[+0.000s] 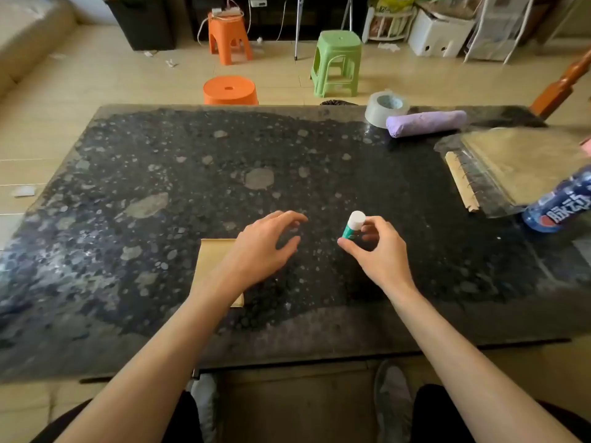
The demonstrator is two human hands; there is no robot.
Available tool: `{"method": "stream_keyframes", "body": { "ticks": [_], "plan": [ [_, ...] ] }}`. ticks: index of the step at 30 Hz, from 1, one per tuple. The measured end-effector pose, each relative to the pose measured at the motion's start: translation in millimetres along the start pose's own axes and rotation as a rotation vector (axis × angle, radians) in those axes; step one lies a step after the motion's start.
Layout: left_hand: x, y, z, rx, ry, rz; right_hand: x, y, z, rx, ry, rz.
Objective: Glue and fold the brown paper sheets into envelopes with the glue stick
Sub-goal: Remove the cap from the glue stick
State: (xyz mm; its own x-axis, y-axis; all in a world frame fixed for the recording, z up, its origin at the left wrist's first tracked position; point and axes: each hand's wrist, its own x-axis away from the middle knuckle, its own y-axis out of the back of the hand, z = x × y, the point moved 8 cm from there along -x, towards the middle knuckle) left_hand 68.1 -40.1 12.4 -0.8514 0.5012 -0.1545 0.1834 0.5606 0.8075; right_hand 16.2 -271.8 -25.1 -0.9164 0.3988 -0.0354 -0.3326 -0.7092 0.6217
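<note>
My right hand [375, 247] holds a glue stick [352, 229] with a green body and a white cap, tilted, a little above the dark stone table [160, 187]. My left hand [265, 247] hovers just to its left with fingers loosely curved and holds nothing. Under my left wrist lies a folded brown paper piece [212, 260], partly hidden by my forearm. A stack of brown paper sheets [524, 161] in a clear plastic sleeve lies at the table's right edge.
A grey tape roll [385, 108] and a purple rolled bundle [425, 123] sit at the back right. A blue bottle [563, 203] lies at the right edge. Orange stools [230, 91] and a green stool [337, 62] stand beyond the table.
</note>
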Motion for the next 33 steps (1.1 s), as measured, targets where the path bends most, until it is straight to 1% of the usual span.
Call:
{"method": "stream_keyframes", "body": {
  "ticks": [3, 4, 7, 9, 11, 13, 15, 18, 21, 23, 25, 29, 33],
  "plan": [
    [-8, 3, -1, 0.122, 0.018, -0.015, -7, -7, 0, 0.067, 0.011, 0.036],
    [-10, 3, -2, 0.151, 0.043, -0.005, -7, -8, 0, 0.061, 0.0, 0.038],
    [-13, 3, -9, 0.18, 0.013, -0.005, -3, -15, 5, -0.021, 0.047, 0.051],
    [-15, 0, -21, 0.228, -0.021, 0.031, 7, -22, 20, -0.058, 0.103, 0.143],
    [-16, -2, -31, 0.322, -0.03, 0.051, 23, -27, 44, -0.112, 0.18, 0.276],
    [-16, -5, -35, 0.451, -0.009, 0.062, 37, -27, 63, -0.207, 0.218, 0.379],
    [-16, -5, -39, 0.612, 0.01, 0.083, 45, -23, 75, -0.305, 0.23, 0.443],
    [-12, -5, -48, 0.897, 0.036, 0.098, 52, -18, 86, -0.395, 0.242, 0.498],
    [-7, -10, -50, 1.11, 0.145, 0.086, 55, -19, 92, -0.456, 0.193, 0.533],
    [-6, -13, -48, 1.196, 0.197, 0.064, 52, -20, 92, -0.471, 0.155, 0.542],
    [-5, -13, -44, 1.253, 0.251, 0.006, 47, -20, 89, -0.412, 0.139, 0.506],
    [0, -17, -36, 1.313, 0.36, -0.111, 44, -21, 89, -0.297, 0.23, 0.364],
    [5, -19, -33, 1.351, 0.433, -0.205, 48, -23, 87, -0.217, 0.257, 0.259]
  ]
}}
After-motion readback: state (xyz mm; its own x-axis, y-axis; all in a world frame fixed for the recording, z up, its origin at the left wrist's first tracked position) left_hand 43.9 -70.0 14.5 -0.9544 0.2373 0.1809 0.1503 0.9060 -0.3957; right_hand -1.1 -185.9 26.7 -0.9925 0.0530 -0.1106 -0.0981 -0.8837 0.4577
